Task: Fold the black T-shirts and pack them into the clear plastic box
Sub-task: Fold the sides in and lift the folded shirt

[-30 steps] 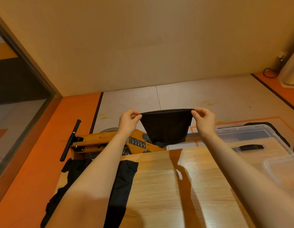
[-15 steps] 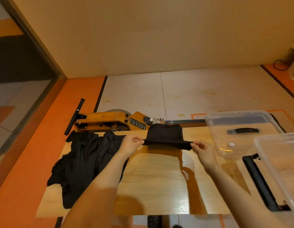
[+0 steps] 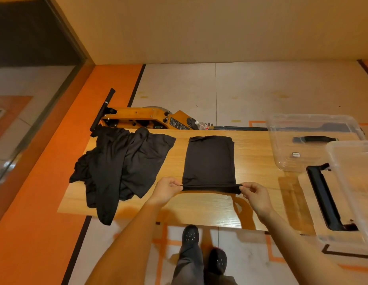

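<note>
Shirt: a folded black shirt (image 3: 209, 161) lies flat on the bench (image 3: 253, 153), mid-bench, its long axis running from you toward the far edge; the near short edge is lifted a little.
Left hand: your left hand (image 3: 165, 190) pinches the shirt's near left corner, thumb and fingers closed on the cloth.
Right hand: your right hand (image 3: 255, 193) pinches the near right corner the same way; the edge is stretched taut between the two hands.
Pile: a loose pile of black shirts (image 3: 119, 167) lies on the bench's left part, apart from the folded one, one end hanging over the near edge.
Box: the clear box (image 3: 352, 194) stands at the right end of the bench, cut off by the frame.
Lid: a clear lid (image 3: 282, 140) with a black handle lies at the far right corner, just beyond the box.
Floor: an orange machine (image 3: 150, 119) lies behind the bench.
</note>
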The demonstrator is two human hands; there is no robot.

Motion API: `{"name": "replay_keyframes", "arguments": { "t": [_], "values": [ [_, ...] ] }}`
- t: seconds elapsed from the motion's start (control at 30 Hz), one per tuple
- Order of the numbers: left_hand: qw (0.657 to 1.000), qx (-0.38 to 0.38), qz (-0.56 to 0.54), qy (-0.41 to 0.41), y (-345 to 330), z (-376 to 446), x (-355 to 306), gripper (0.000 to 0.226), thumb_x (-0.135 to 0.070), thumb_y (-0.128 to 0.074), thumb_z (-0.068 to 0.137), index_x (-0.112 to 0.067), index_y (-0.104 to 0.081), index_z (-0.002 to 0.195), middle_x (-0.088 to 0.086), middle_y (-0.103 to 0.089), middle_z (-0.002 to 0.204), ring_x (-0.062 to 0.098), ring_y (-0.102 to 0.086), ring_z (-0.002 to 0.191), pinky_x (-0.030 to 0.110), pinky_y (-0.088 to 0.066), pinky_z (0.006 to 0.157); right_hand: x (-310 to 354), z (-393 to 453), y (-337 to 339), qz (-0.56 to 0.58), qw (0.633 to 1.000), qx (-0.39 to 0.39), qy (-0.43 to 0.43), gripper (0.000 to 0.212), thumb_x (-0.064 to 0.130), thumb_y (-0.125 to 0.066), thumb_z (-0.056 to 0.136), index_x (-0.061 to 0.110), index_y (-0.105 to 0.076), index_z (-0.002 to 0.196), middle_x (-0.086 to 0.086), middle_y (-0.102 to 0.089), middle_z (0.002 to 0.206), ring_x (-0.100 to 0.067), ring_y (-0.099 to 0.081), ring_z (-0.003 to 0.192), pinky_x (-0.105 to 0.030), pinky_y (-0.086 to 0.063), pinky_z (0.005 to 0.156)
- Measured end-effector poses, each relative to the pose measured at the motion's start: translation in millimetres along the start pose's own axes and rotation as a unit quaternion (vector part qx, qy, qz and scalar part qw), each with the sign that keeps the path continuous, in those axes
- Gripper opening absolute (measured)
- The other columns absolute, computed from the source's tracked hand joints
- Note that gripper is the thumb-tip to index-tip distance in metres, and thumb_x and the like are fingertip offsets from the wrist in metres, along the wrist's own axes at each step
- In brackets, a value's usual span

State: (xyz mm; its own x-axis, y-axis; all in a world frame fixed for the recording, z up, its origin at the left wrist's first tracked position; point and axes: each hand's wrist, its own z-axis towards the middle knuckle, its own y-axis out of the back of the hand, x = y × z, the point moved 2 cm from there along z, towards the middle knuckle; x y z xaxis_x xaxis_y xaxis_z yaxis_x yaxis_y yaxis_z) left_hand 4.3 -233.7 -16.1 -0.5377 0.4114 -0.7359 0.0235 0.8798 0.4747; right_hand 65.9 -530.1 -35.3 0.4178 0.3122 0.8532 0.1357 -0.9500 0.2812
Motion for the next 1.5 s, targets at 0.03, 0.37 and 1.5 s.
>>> {"name": "replay_keyframes", "arguments": {
  "t": [0.03,0.37,1.5],
  "values": [
    [1.0,0.004,-0.005,0.007,-3,-2,3,0.003,-0.014,-0.069,0.087,-0.012,-0.067,0.085,-0.006,-0.059,0.072,0.012,-0.057,0.076,0.022,-0.046,0.07,-5,-1,1,-0.001,1.0,0.002,-0.007,0.008,0.01,-0.061,0.094,0.007,-0.068,0.095,-0.008,-0.067,0.087,-0.016,-0.062,0.081,-0.02,-0.046,0.065],
    [0.998,0.016,0.025,0.058,-24,-11,25,0.004,-0.014,-0.071,0.085,-0.018,-0.069,0.084,-0.006,-0.064,0.08,0.011,-0.06,0.085,0.023,-0.049,0.077,-39,-13,6,-0.022,0.998,0.027,-0.043,0.009,0.009,-0.061,0.094,0.006,-0.069,0.091,-0.011,-0.069,0.085,-0.022,-0.064,0.078,-0.025,-0.049,0.064],
    [0.989,0.025,0.145,0.0,-8,146,-48,0.027,-0.014,-0.046,0.094,-0.016,-0.066,0.112,0.006,-0.064,0.118,0.023,-0.059,0.106,0.033,-0.049,0.089,53,96,-79,-0.433,0.873,0.048,0.219,0.045,0.023,-0.055,0.096,0.01,-0.052,0.139,-0.008,-0.047,0.147,-0.025,-0.041,0.136,-0.035,-0.031,0.114]
  ]
}}
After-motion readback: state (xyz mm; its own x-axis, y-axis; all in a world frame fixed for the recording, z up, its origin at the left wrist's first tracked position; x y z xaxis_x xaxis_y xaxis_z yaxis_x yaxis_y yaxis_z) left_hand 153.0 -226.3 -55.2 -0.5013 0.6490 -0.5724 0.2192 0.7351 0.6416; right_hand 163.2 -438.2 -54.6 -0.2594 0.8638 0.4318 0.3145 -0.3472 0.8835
